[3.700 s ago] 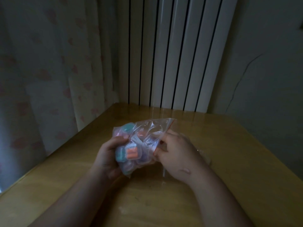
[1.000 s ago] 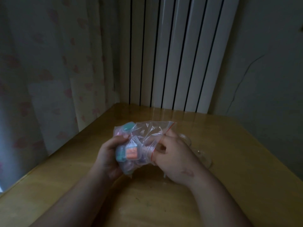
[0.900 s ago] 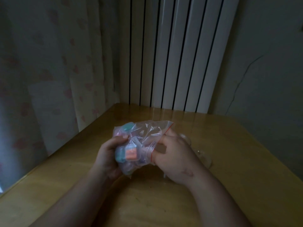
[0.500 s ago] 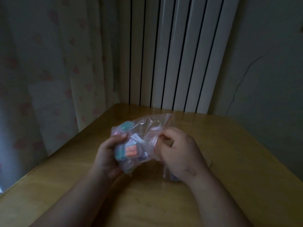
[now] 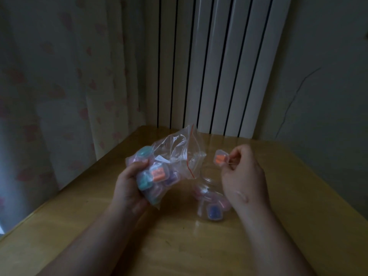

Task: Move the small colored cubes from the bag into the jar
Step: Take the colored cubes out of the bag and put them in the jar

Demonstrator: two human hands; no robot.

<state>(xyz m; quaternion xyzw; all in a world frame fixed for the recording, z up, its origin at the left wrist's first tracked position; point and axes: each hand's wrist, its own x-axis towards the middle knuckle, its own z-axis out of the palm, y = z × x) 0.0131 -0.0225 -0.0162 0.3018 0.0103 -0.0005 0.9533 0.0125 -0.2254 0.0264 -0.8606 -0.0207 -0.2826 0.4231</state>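
head view, right hand [image 5: 242, 172] fingers pinching orange cube [image 5: 220, 159] above jar [image 5: 211, 198], left hand [image 5: 129, 184] gripping bag [image 5: 171, 156]

A home room: patterned curtain [image 5: 59, 86], white radiator [image 5: 215, 62], wooden table [image 5: 179, 246].

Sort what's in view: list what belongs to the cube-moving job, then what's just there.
Job:
left hand gripping plastic bag of cubes
right hand pinching orange cube
clear jar holding blue cube

Just there:
wooden table
radiator
curtain
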